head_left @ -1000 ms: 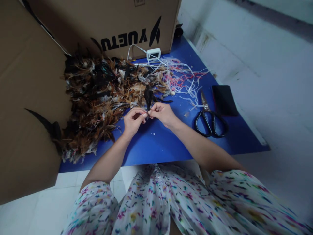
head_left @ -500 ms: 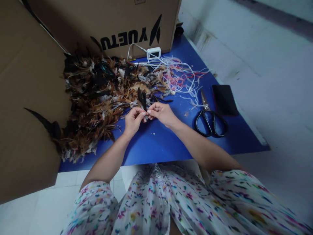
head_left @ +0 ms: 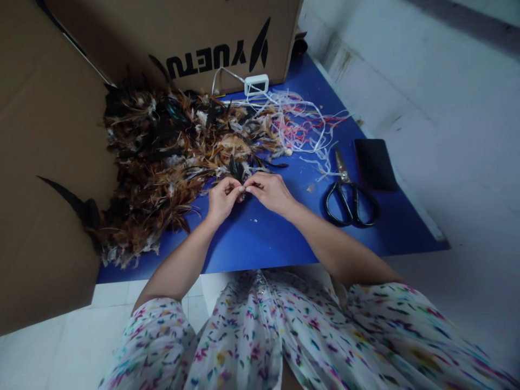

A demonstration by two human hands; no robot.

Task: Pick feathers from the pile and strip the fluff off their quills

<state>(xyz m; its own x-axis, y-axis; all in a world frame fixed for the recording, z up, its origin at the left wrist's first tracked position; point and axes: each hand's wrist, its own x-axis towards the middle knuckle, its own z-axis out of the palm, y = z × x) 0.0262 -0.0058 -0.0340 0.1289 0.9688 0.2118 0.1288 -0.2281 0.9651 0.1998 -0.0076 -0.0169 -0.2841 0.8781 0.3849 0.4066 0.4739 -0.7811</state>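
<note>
Dark feathers (head_left: 236, 168) stick out beyond my fingertips, their lower ends pinched between both hands. My left hand (head_left: 222, 200) is closed on them, thumb against forefinger. From the other side my right hand (head_left: 268, 190) pinches at the same spot, the two thumbs almost touching. What lies right between the fingertips is mostly hidden. Just past the hands spreads a large heap of brown and black feathers (head_left: 162, 162) on the blue table (head_left: 268, 238).
Scissors with black handles (head_left: 352, 205) lie to the right, beside a dark flat phone-like object (head_left: 374, 164). White and pink strings (head_left: 300, 127) are tangled behind. A small white device (head_left: 256, 85) stands before a cardboard box (head_left: 219, 32); another cardboard panel (head_left: 44, 216) borders the left.
The fingertips have drawn closer together over the dark feathers, and less of the feathers shows above them. The heap and scissors have stayed put.
</note>
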